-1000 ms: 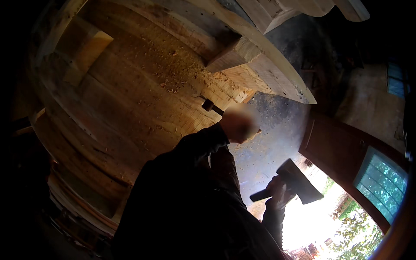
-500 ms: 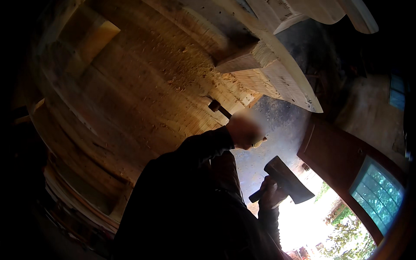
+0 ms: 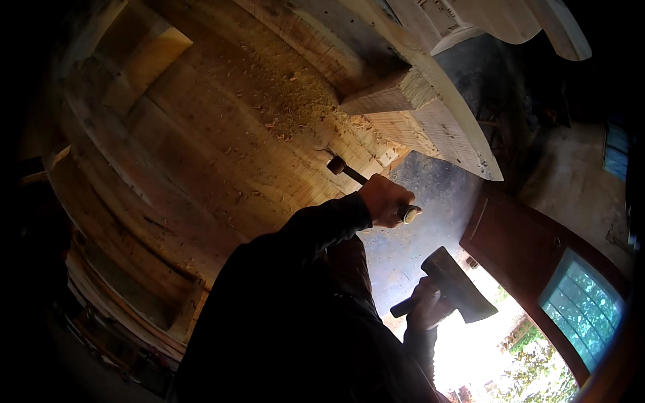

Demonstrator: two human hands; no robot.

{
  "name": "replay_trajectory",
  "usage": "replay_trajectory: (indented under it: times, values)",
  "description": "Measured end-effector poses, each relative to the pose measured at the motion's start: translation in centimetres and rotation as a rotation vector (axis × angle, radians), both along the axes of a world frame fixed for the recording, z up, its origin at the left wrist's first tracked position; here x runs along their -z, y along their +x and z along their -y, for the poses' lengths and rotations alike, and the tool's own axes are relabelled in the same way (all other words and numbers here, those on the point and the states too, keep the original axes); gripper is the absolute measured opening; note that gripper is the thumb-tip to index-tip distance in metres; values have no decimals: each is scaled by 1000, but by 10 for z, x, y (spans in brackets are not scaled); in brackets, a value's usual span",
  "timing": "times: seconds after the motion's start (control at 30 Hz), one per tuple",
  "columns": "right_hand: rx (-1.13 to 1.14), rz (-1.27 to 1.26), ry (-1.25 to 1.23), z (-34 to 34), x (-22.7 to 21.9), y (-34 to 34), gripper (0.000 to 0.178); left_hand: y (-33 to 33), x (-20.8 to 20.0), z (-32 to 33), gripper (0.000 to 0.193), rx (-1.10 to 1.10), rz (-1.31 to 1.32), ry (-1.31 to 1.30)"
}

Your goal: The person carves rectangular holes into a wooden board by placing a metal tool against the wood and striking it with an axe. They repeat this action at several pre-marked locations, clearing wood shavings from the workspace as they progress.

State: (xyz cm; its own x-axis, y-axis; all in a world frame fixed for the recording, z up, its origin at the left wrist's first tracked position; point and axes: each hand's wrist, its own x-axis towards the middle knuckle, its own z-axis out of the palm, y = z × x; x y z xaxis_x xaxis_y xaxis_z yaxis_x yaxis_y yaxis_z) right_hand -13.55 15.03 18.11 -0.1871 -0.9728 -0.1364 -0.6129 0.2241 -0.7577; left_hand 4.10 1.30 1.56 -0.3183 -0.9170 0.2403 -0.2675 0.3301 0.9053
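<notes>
1. Fingers of the left hand point(image 3: 386, 201) are curled round a dark metal chisel-like tool point(image 3: 353, 174) with a pale round butt, its tip at chip-strewn brown timber point(image 3: 269, 168).
2. The right hand point(image 3: 428, 307) firmly clasps a dark steel axe point(image 3: 460, 285), poll towards that butt.
3. Sound technique likely means a steady shaft, squared poll and knuckles clear.
</notes>
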Motion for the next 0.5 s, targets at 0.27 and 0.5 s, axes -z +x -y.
replay_trajectory:
  times: [0.27, 0.5]
  values:
    - [158, 233, -19, 0, -1, 18, 40, 9, -4, -2, 36, 56, -15, 12]
    - [120, 209, 322, 26, 34, 27, 21, 5, 3, -8, 37, 3, -58, -55]
